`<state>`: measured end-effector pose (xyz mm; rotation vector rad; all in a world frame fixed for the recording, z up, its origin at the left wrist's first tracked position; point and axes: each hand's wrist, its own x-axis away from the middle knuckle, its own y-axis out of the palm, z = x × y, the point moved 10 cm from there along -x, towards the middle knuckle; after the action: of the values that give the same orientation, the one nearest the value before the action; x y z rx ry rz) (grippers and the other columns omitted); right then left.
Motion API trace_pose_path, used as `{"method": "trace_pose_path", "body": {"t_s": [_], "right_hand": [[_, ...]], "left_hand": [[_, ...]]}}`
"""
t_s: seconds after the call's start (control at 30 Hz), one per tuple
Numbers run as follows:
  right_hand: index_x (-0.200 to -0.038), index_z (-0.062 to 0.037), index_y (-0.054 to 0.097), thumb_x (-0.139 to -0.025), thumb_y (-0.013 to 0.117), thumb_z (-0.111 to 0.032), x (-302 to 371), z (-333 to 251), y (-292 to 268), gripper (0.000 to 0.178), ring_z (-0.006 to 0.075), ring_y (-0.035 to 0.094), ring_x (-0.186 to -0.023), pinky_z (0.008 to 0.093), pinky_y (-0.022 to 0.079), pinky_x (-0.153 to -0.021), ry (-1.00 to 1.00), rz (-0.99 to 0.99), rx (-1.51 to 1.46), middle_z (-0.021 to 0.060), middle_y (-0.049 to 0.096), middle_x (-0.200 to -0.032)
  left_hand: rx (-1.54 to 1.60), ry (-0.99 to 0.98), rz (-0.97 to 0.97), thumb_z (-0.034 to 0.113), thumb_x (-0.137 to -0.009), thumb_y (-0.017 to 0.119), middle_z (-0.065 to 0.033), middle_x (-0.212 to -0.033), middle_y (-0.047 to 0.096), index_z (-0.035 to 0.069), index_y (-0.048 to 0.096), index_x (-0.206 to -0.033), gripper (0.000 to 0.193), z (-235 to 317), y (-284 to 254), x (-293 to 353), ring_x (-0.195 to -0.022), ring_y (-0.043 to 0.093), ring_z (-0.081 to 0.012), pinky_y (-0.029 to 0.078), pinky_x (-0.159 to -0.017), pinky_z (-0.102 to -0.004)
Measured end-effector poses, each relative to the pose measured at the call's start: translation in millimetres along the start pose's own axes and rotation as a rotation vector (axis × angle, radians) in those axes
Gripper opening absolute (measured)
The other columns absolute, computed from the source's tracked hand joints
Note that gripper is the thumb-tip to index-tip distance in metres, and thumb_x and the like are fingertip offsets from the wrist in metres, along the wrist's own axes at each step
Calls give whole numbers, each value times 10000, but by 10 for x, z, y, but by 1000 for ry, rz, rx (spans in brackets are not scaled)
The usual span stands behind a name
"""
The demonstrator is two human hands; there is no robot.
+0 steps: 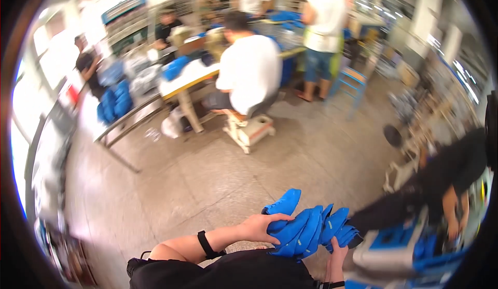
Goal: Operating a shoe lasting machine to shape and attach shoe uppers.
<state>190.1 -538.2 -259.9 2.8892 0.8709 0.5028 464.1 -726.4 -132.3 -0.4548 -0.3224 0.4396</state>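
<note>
Lower centre of the frame: we see a stack of blue pieces [303,232], the left hand [260,228] clamped on its left end, the right hand [338,254] on its lower right; we judge it gathered but not yet set down; farther off, upper centre, a seated worker [255,68] is beside a yellow-edged table [192,84]

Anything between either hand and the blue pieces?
Nothing visible. The left hand grips the blue pieces directly at their left side; the right hand holds them directly near the right end. Parts of both hands are hidden.
</note>
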Motion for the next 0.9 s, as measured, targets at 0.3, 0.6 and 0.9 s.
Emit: {"method": "trace_pose_path", "body": {"t_s": [0.3,0.6,0.9], "right_hand": [[-1218,58,600,-811,795,-84,-115,420,3559,473,193,644,-1012,335,495,-931,171,-703,254,102,670,-1156],[-1106,39,669,-806,806,-108,-65,851,6400,362,161,672,-925,303,525,-865,255,-1061,239,84,708,-1047],[-1153,34,644,-799,812,-105,366,1256,8696,416,174,662,-970,325,514,-906,345,-1270,263,88,696,-1094]], "left_hand": [[157,-317,712,327,-699,861,-135,-1235,652,281,486,-1413,808,-974,-1504,1746,-1103,641,-348,520,-937,-417],[115,-544,1112,276,-661,905,-124,-1226,666,174,536,-1383,817,-1650,-3156,2224,-1120,652,-283,525,-947,-375],[175,-640,1362,175,-643,916,-116,-1272,644,81,546,-1360,812,-2421,-4494,2782,-1162,631,-228,503,-982,-367]]}}
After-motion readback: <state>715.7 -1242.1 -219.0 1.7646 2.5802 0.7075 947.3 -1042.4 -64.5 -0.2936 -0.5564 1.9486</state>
